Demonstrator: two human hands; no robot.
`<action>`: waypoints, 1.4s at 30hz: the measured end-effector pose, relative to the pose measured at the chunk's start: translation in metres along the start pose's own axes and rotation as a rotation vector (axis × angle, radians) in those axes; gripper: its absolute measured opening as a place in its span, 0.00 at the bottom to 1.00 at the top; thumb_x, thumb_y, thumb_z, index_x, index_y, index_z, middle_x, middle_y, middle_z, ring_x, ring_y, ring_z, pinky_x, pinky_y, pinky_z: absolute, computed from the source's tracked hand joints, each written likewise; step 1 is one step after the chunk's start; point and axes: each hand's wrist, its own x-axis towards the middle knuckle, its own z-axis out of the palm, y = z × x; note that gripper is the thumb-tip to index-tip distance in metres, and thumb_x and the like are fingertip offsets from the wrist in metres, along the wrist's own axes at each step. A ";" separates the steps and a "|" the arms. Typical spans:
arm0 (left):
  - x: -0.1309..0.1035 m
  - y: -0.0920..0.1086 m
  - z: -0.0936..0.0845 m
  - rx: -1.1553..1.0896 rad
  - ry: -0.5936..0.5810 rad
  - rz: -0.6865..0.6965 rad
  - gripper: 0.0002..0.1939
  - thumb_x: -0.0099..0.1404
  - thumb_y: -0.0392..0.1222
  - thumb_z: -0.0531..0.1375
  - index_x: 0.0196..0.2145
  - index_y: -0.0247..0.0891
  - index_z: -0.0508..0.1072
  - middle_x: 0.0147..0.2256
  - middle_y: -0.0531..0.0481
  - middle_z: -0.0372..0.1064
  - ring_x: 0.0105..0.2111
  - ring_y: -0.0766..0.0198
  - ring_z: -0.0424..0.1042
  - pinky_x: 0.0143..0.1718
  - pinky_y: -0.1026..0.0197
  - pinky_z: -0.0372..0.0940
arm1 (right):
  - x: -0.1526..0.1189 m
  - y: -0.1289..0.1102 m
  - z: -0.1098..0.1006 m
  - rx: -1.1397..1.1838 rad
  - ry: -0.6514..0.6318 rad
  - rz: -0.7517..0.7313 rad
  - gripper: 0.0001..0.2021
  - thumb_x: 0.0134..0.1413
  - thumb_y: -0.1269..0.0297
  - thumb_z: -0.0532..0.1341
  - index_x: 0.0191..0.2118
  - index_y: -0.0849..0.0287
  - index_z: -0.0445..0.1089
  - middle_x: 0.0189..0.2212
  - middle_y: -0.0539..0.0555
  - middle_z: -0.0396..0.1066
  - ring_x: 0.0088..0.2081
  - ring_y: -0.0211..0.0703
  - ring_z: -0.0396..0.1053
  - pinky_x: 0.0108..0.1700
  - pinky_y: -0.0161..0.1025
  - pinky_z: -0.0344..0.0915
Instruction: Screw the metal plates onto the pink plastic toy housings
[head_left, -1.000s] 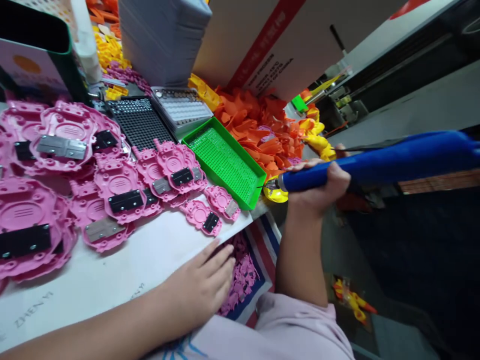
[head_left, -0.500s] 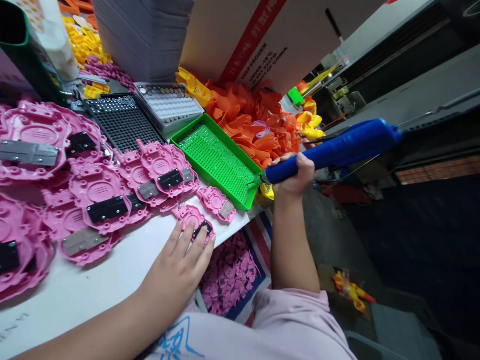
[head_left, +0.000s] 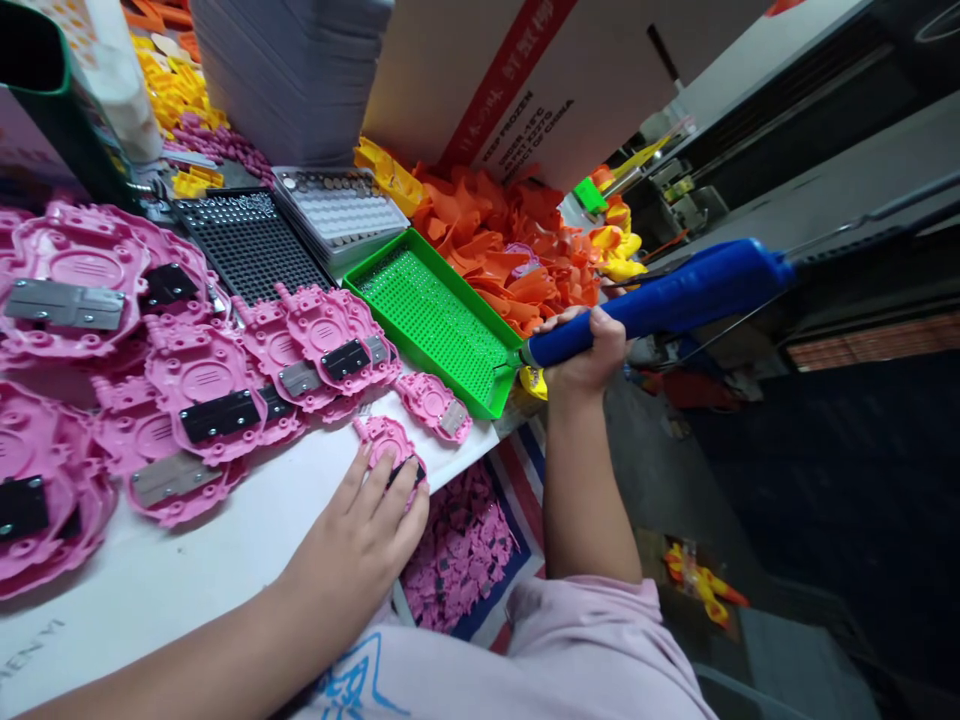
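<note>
**Small pink casing (head_left: 381, 432) under our left hand (head_left: 364, 545), blue screwdriver (head_left: 649, 305) at the green tray (head_left: 461, 290)**

We find the small casing near the middle, on the white tabletop (head_left: 247, 540) close to its right edge. Just beyond it, a second small casing (head_left: 431, 402) with a silver plate lies beside the tray, with a narrow band of white between the two casings. The widest room shows to the left, where tabletop separates our forearm from the overlapping large pink casings (head_left: 206, 378).

Our left fingers lie slightly apart across the small casing's near end, partly covering its black plate. The thumb is hidden, so we cannot tell whether they pinch it or only rest there. Our right hand (head_left: 589, 365) wraps the front of the screwdriver's grip, thumb on top, other fingers mostly hidden. The tip reaches over the tray's right end; we cannot tell whether it touches anything.

The green tray has a perforated bed with small metallic pieces across it. Farther left, a black tray (head_left: 259, 255) holds shiny bits at its far end, and a white tray (head_left: 341, 213) between them holds round pieces. Below the table's right edge, many pink parts (head_left: 461, 555) lie beside striped fabric (head_left: 516, 475). On the far side, orange parts (head_left: 487, 220) are heaped before a cardboard box (head_left: 592, 80).
</note>
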 end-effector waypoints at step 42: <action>0.001 -0.006 0.002 -0.093 -0.013 -0.025 0.19 0.63 0.38 0.58 0.50 0.32 0.76 0.52 0.36 0.71 0.55 0.43 0.66 0.64 0.41 0.50 | 0.016 0.012 -0.011 0.096 -0.004 0.081 0.14 0.38 0.53 0.63 0.19 0.57 0.63 0.15 0.44 0.65 0.15 0.34 0.66 0.23 0.37 0.72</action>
